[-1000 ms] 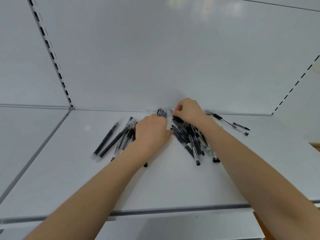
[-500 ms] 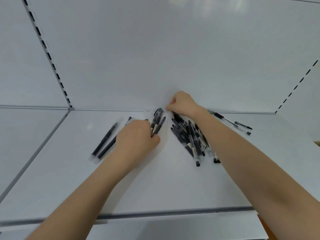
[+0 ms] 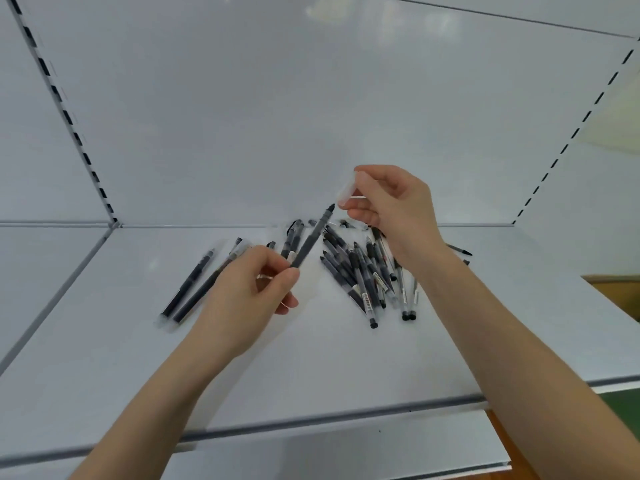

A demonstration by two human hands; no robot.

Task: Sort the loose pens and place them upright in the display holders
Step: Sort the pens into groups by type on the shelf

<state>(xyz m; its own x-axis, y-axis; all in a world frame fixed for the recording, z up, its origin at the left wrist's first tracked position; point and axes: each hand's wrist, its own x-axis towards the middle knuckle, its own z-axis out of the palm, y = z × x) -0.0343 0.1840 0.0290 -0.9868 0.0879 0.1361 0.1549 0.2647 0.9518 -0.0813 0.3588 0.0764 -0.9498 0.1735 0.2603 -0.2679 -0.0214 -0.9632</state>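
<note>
Left hand (image 3: 246, 292) pinches a dark pen (image 3: 311, 237) by its lower end, tip angled up twd the right hand (image 3: 394, 209), whose thumb & fingers clamp a clear cap (image 3: 346, 190) just above it (prob. to recap it). Other pens (image 3: 363, 275) lie heaped by the back edge of the shelf (image 3: 311, 368); no holders in view.

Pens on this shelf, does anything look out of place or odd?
One pen, pinched in the left hand, is uncapped; the right hand holds a clear cap just off its tip. The other pens lie flat in a crisscrossed heap on the shelf, none upright.
</note>
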